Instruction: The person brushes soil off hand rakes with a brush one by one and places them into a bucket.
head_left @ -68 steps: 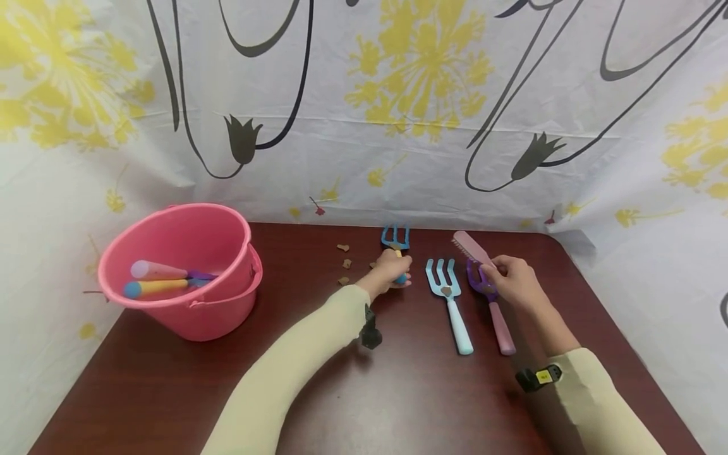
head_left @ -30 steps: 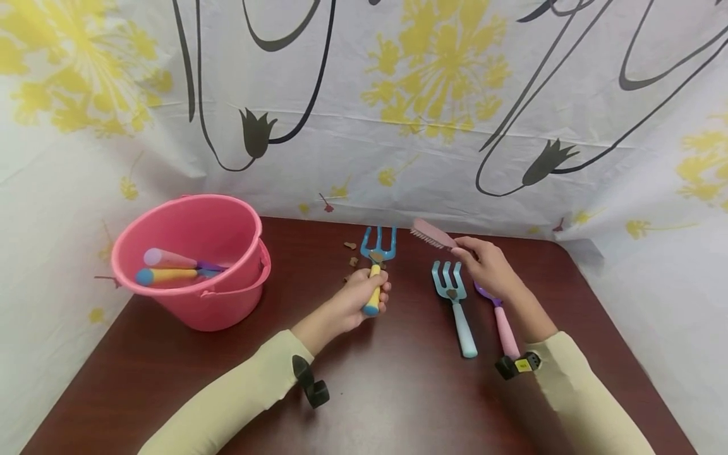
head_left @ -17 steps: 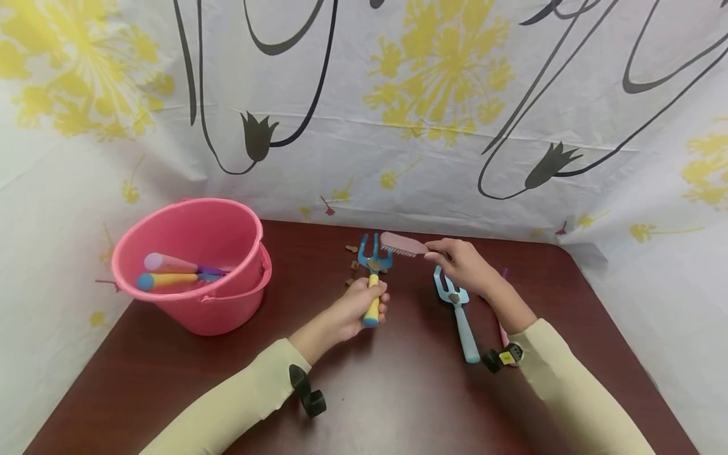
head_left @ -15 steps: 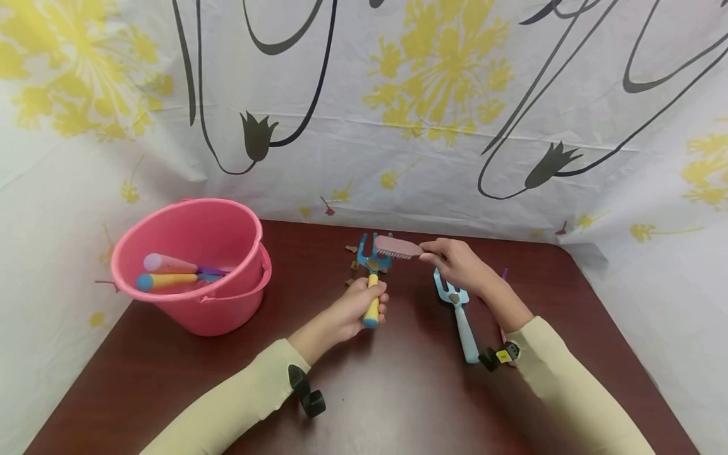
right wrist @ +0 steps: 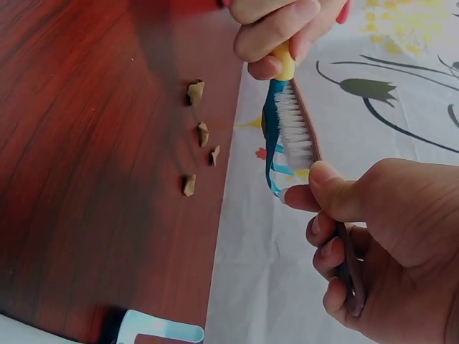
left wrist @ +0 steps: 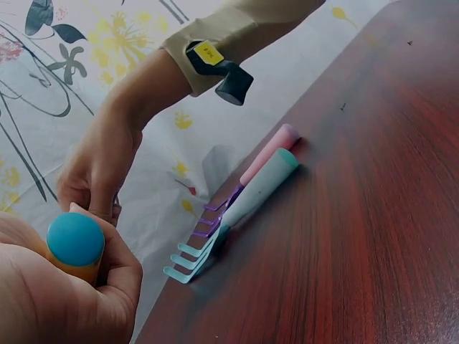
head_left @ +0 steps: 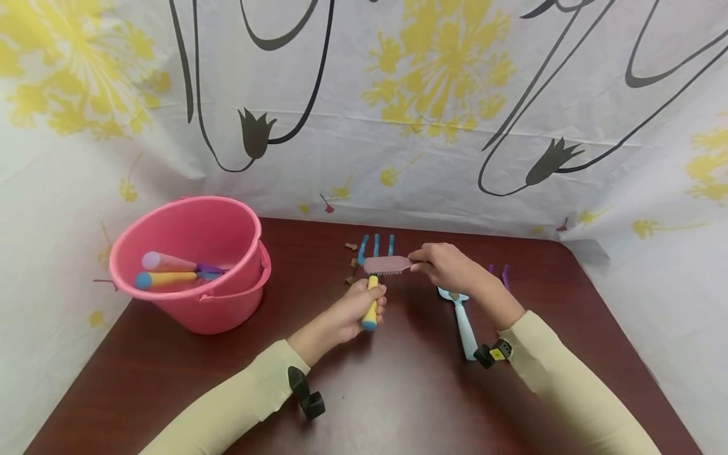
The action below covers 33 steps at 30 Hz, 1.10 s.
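Note:
My left hand [head_left: 355, 306] grips the yellow handle of a hand fork [head_left: 372, 309] with blue tines pointing to the back. A pink brush [head_left: 387, 265] is held by its handle in my right hand [head_left: 446, 262], thumb and fingers curled round it. In the right wrist view the white bristles [right wrist: 292, 129] lie along the fork's blue head, close to the handle. The brush hides part of that head in the head view. From the left wrist view, the blue handle end [left wrist: 75, 239] shows within the left hand's curled fingers.
Several brown crumbs [right wrist: 203, 135] lie on the dark table. Right of the hands rest a light blue fork [head_left: 465, 328] and a purple fork with a pink handle [left wrist: 269, 154]. A pink bucket [head_left: 222, 316] at left holds two tools with pink and yellow handles.
My left hand has drawn the blue fork nearer and left. My right hand has carried the brush leftward from above the purple fork onto the blue fork, then down toward its handle.

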### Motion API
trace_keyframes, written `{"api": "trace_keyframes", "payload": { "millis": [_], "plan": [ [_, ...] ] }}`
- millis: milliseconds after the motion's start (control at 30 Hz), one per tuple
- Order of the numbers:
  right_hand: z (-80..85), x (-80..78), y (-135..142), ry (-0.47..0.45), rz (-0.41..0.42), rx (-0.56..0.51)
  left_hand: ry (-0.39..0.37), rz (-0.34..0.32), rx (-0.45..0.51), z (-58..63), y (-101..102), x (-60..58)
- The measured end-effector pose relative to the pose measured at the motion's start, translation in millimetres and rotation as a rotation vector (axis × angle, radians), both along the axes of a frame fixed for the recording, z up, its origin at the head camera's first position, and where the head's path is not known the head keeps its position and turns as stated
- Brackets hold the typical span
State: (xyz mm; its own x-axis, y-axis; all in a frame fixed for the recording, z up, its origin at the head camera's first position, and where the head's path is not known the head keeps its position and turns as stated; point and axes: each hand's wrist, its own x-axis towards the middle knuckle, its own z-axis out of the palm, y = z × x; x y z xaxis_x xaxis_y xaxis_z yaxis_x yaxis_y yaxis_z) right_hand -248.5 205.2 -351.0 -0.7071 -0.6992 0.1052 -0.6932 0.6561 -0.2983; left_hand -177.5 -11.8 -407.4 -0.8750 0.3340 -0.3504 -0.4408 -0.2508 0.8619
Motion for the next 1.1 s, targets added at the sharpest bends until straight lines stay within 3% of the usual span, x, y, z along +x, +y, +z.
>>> {"api": "trace_keyframes", "payload": {
  "millis": [367, 600, 867, 1100],
  "plan": [
    [5.5, -2.4, 3, 0.011, -0.001, -0.073, 0.025, 0.0, -0.012, -2.1, 1, 5.2],
    [3.7, 0.0, -1, 0.148, 0.029, 0.017, 0.024, 0.017, -0.019, -1.2, -1, 4.8],
    [-0.1, -1.0, -8, 0.232, -0.073, 0.117, 0.024, 0.031, -0.024, -4.4, -1, 4.3],
    [-6.3, -2.2, -11, 0.328, -0.094, 0.111, 0.027, 0.028, -0.029, -6.1, 0, 5.0]
  ]
}}
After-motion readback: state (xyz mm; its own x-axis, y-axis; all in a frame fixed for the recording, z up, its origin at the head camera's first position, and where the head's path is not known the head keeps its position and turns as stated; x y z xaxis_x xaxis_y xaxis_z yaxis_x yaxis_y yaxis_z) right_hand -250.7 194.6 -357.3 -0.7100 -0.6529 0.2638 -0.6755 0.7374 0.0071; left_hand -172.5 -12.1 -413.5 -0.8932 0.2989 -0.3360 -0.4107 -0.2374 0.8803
